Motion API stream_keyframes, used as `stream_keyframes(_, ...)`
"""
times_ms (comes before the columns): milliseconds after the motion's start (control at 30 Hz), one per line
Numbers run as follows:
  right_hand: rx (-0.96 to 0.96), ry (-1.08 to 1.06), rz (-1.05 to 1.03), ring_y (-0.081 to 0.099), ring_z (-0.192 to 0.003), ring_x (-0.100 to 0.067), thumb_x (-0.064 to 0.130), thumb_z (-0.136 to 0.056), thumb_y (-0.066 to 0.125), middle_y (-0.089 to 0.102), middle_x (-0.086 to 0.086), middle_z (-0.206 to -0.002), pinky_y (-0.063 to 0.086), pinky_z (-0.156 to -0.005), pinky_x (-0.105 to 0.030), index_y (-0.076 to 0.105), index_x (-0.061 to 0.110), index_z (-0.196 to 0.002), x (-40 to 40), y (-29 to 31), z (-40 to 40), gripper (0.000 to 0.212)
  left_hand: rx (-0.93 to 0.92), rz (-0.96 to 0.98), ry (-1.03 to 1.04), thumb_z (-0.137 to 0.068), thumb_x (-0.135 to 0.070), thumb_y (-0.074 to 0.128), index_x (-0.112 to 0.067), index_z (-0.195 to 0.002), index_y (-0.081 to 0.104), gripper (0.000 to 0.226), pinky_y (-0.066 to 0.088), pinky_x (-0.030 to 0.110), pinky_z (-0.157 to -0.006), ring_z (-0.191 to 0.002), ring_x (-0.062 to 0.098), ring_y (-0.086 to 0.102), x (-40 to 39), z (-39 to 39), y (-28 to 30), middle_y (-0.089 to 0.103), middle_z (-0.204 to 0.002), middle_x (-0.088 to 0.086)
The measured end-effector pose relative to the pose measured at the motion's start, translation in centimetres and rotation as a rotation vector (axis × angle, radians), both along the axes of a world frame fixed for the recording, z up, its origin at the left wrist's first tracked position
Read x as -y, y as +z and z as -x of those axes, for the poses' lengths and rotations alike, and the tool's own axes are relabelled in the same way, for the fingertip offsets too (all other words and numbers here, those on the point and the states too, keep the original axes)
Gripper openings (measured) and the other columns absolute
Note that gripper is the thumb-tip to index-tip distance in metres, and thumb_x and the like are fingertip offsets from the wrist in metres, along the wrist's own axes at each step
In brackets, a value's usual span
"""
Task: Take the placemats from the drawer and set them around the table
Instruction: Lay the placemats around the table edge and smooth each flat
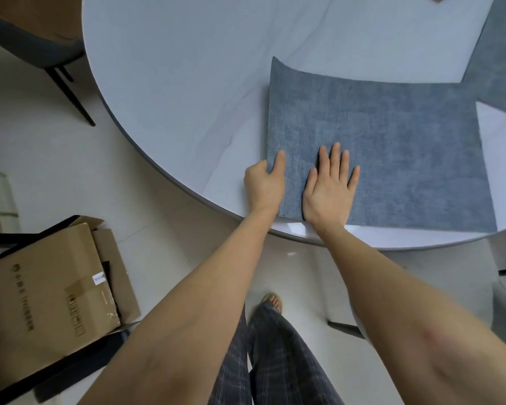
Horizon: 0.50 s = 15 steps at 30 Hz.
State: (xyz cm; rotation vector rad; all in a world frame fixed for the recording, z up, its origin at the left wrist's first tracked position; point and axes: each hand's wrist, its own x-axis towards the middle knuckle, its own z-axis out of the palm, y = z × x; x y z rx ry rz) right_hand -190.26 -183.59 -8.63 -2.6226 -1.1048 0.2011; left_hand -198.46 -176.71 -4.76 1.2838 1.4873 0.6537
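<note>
A blue-grey fabric placemat (392, 147) lies on the round white table (181, 83), close to the near edge. Its far left corner curls up a little. My left hand (265, 185) pinches the placemat's near left edge, thumb on top and fingers underneath. My right hand (330, 185) rests flat on the mat just right of the left hand, fingers spread. A second grey placemat (500, 59) lies at the table's right side, its corner touching or overlapping the first one.
A dark chair with a brown seat (41, 33) stands at the far left of the table. A cardboard box (47, 293) sits on the pale floor at the left. Another chair's leg (345, 327) shows by my right arm. My legs are below.
</note>
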Motion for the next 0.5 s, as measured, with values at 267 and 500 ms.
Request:
stream_keyframes(267, -0.007, -0.009, 0.009, 0.000, -0.148, -0.019, 0.033, -0.102, 0.019, 0.007, -0.001, -0.161, -0.005, -0.120, -0.044, 0.013, 0.020, -0.152, 0.04, 0.07, -0.10, 0.052, 0.202, 0.122, 0.238, -0.096, -0.044, 0.049, -0.021, -0.048, 0.018, 0.061, 0.019, 0.027, -0.047, -0.048, 0.016, 0.020, -0.06, -0.10, 1.08, 0.021, -0.047, -0.001)
stream_keyframes(500, 0.007, -0.005, 0.012, 0.000, -0.148, -0.019, 0.034, -0.102, 0.019, 0.007, -0.001, -0.161, -0.005, -0.120, -0.043, 0.014, 0.020, -0.152, 0.02, 0.08, -0.03, 0.052, 0.200, -0.008, 0.191, -0.101, -0.037, 0.039, -0.018, -0.056, 0.017, 0.054, 0.014, 0.029, -0.050, -0.053, 0.017, 0.017, -0.43, 0.03, 0.11, 0.017, -0.052, 0.001)
